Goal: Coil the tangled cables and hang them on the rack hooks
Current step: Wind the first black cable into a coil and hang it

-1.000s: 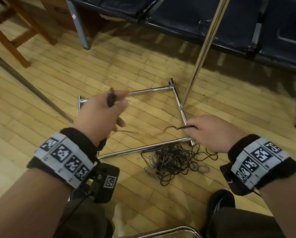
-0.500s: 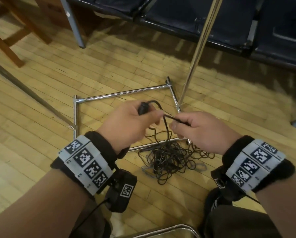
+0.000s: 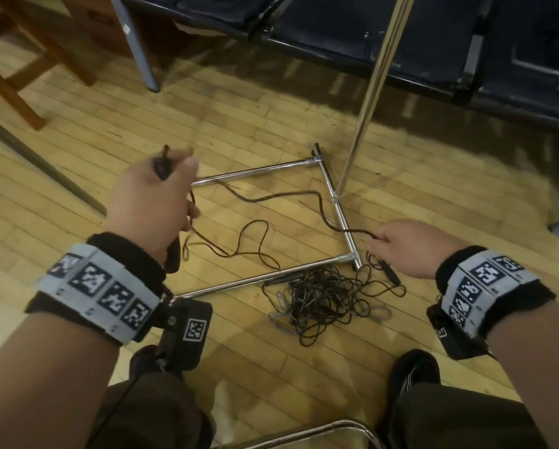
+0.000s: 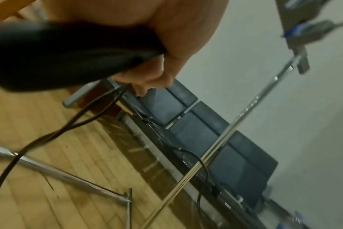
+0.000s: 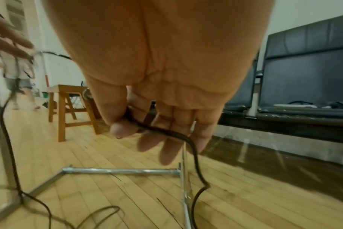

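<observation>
A thin dark cable point(image 3: 271, 197) stretches between my two hands above the chrome rack base point(image 3: 336, 209). My left hand point(image 3: 161, 196) grips the cable's plug end point(image 3: 162, 165) with loops hanging below it; in the left wrist view the cable point(image 4: 72, 125) trails down from the curled fingers. My right hand point(image 3: 404, 247) pinches the same cable between thumb and fingers, seen close in the right wrist view where the cable point(image 5: 188, 141) crosses the fingertips. A tangled pile of black and grey cables point(image 3: 326, 296) lies on the wooden floor by the base's near corner. The rack's upright pole point(image 3: 369, 92) rises from the base.
Dark padded bench seats point(image 3: 401, 34) run along the back. A wooden stool point(image 3: 19, 59) stands at far left, a slanted metal bar point(image 3: 45, 163) crosses the floor at left. My shoes point(image 3: 414, 367) and knees are at the bottom, with a chrome chair rail point(image 3: 304, 432).
My hands were close together half a second ago; now they have pulled apart, left hand up-left and right hand down-right, drawing a length of cable out between them.
</observation>
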`<control>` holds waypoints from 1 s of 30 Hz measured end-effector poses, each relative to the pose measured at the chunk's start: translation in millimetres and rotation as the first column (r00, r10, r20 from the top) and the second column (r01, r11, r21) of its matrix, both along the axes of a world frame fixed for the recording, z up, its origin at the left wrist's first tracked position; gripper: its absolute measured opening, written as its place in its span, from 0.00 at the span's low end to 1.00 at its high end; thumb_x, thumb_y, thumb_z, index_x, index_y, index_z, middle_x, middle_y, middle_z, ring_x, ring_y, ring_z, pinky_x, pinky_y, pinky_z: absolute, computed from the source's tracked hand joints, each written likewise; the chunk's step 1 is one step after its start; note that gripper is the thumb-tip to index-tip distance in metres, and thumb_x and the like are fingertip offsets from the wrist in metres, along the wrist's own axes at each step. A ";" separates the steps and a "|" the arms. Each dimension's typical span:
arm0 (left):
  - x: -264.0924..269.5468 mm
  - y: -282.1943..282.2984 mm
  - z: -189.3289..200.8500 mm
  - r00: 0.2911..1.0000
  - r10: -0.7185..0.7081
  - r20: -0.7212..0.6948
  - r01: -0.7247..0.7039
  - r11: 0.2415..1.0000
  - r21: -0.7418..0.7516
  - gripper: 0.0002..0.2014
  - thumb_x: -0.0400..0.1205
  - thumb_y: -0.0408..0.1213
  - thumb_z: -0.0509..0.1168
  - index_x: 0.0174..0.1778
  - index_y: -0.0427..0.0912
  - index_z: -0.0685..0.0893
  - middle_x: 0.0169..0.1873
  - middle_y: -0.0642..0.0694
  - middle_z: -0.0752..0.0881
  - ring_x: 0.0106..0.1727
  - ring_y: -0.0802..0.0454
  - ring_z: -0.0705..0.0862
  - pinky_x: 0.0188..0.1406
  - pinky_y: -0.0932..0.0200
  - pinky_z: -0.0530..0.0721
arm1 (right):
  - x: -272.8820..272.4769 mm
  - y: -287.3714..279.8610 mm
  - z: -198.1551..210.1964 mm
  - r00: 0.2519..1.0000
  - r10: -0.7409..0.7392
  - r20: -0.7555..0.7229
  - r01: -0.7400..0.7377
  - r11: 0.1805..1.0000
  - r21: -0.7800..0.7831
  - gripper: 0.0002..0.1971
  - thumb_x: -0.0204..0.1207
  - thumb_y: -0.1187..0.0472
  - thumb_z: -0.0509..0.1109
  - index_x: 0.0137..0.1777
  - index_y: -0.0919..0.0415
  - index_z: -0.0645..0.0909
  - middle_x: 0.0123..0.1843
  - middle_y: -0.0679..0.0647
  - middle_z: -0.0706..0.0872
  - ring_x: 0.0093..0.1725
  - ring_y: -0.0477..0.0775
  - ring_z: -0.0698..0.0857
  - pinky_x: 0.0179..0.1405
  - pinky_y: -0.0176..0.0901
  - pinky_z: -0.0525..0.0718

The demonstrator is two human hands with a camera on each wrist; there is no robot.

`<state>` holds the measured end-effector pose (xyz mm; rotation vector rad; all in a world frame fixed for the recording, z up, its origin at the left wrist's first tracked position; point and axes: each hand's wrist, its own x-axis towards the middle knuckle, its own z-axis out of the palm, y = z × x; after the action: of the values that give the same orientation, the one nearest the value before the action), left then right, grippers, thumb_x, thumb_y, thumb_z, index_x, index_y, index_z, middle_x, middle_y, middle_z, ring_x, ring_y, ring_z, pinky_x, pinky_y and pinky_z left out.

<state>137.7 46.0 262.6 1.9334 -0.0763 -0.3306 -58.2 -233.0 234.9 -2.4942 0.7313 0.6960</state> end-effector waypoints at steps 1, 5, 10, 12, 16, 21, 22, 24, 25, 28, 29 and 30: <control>-5.2 -2.7 -1.0 0.998 -0.056 0.023 0.054 0.996 0.069 0.13 0.88 0.54 0.70 0.68 0.62 0.88 0.43 0.54 0.93 0.29 0.59 0.87 0.26 0.61 0.84 | 4.1 4.9 5.4 0.997 -0.021 0.068 0.018 0.999 0.049 0.19 0.89 0.47 0.60 0.44 0.56 0.84 0.37 0.54 0.88 0.36 0.53 0.84 0.36 0.47 0.79; -30.2 -18.0 0.8 0.934 -0.351 -0.070 0.354 0.934 0.041 0.13 0.89 0.49 0.70 0.70 0.64 0.88 0.53 0.61 0.93 0.33 0.57 0.91 0.30 0.61 0.87 | 17.0 33.6 28.6 0.973 -0.037 0.230 -0.037 0.950 0.309 0.19 0.87 0.43 0.60 0.39 0.51 0.82 0.30 0.48 0.84 0.30 0.45 0.83 0.41 0.54 0.85; -57.8 -38.1 2.1 0.676 -0.721 -0.156 0.731 0.682 0.018 0.08 0.90 0.49 0.68 0.63 0.66 0.87 0.42 0.56 0.93 0.35 0.53 0.92 0.31 0.62 0.86 | 19.8 54.2 39.5 0.945 -0.090 0.315 -0.097 0.842 0.530 0.16 0.87 0.47 0.62 0.43 0.51 0.85 0.30 0.51 0.79 0.30 0.48 0.78 0.36 0.50 0.80; -57.1 -41.8 1.3 0.687 -0.718 -0.113 0.726 0.686 0.054 0.03 0.89 0.49 0.70 0.53 0.60 0.89 0.38 0.56 0.92 0.32 0.54 0.91 0.28 0.63 0.82 | 17.8 50.7 37.8 0.932 -0.119 0.341 -0.103 0.817 0.568 0.17 0.89 0.50 0.62 0.41 0.54 0.84 0.30 0.52 0.77 0.30 0.50 0.77 0.35 0.45 0.82; -36.6 -37.0 0.0 0.881 -0.472 -0.022 0.472 0.881 0.015 0.09 0.87 0.53 0.71 0.44 0.55 0.89 0.23 0.59 0.81 0.25 0.59 0.77 0.24 0.62 0.76 | 11.3 31.9 28.1 0.939 -0.179 0.294 -0.025 0.815 0.579 0.19 0.89 0.50 0.60 0.45 0.64 0.81 0.32 0.54 0.75 0.32 0.53 0.76 0.42 0.52 0.85; 7.7 -3.5 1.8 0.997 0.054 -0.047 -0.058 0.995 -0.087 0.10 0.84 0.53 0.73 0.52 0.52 0.91 0.28 0.59 0.85 0.30 0.56 0.80 0.28 0.56 0.79 | -5.6 -3.9 11.1 0.992 -0.097 0.084 0.074 0.967 0.245 0.24 0.89 0.42 0.55 0.47 0.61 0.82 0.32 0.52 0.79 0.32 0.51 0.77 0.43 0.54 0.80; 12.1 2.1 0.9 0.995 0.095 -0.029 -0.097 0.994 -0.060 0.10 0.85 0.52 0.73 0.54 0.51 0.91 0.31 0.58 0.87 0.31 0.56 0.82 0.28 0.56 0.80 | -9.3 -9.2 9.0 0.994 -0.096 0.056 0.083 0.978 0.193 0.24 0.90 0.42 0.55 0.46 0.60 0.82 0.33 0.51 0.80 0.32 0.50 0.78 0.42 0.51 0.79; 12.1 8.1 -1.7 0.998 0.062 0.012 -0.062 0.997 0.039 0.07 0.87 0.50 0.71 0.57 0.54 0.91 0.41 0.54 0.92 0.32 0.58 0.87 0.28 0.58 0.81 | -13.0 -11.9 8.5 0.996 -0.079 0.028 0.076 0.991 0.111 0.23 0.91 0.44 0.56 0.45 0.58 0.83 0.35 0.51 0.82 0.35 0.51 0.80 0.40 0.47 0.77; 7.8 7.9 -2.4 1.000 0.000 0.025 -0.002 0.995 0.104 0.06 0.89 0.49 0.70 0.59 0.59 0.90 0.42 0.52 0.93 0.32 0.61 0.88 0.27 0.61 0.82 | -12.2 -9.0 10.3 0.998 -0.062 0.029 0.060 0.994 0.088 0.22 0.91 0.45 0.56 0.45 0.57 0.84 0.37 0.51 0.83 0.37 0.51 0.81 0.39 0.46 0.77; -13.6 -1.6 -0.5 0.961 -0.276 0.007 0.266 0.933 0.244 0.10 0.89 0.53 0.68 0.65 0.68 0.87 0.39 0.56 0.93 0.29 0.65 0.87 0.26 0.64 0.84 | -2.0 9.0 18.9 0.995 -0.037 0.090 0.018 0.979 0.205 0.20 0.90 0.45 0.58 0.46 0.55 0.85 0.32 0.44 0.82 0.33 0.42 0.80 0.38 0.44 0.76; -21.7 -7.2 1.4 0.927 -0.375 -0.028 0.371 0.900 0.230 0.11 0.89 0.53 0.68 0.66 0.69 0.87 0.38 0.56 0.93 0.30 0.64 0.88 0.27 0.65 0.84 | 2.2 16.9 22.5 0.992 -0.039 0.119 0.004 0.961 0.278 0.19 0.89 0.45 0.59 0.45 0.53 0.85 0.29 0.41 0.81 0.30 0.39 0.79 0.38 0.45 0.78; -30.3 -13.2 3.5 0.879 -0.471 -0.072 0.475 0.856 0.202 0.11 0.89 0.53 0.69 0.66 0.69 0.87 0.38 0.57 0.93 0.31 0.63 0.89 0.29 0.65 0.84 | 6.0 24.5 25.4 0.988 -0.032 0.151 -0.022 0.938 0.347 0.18 0.88 0.44 0.59 0.44 0.51 0.85 0.27 0.41 0.79 0.28 0.39 0.78 0.38 0.47 0.80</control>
<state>107.4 32.8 266.1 2.1095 -0.5314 -0.7120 -52.2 -208.5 260.4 -2.1906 0.5075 0.5662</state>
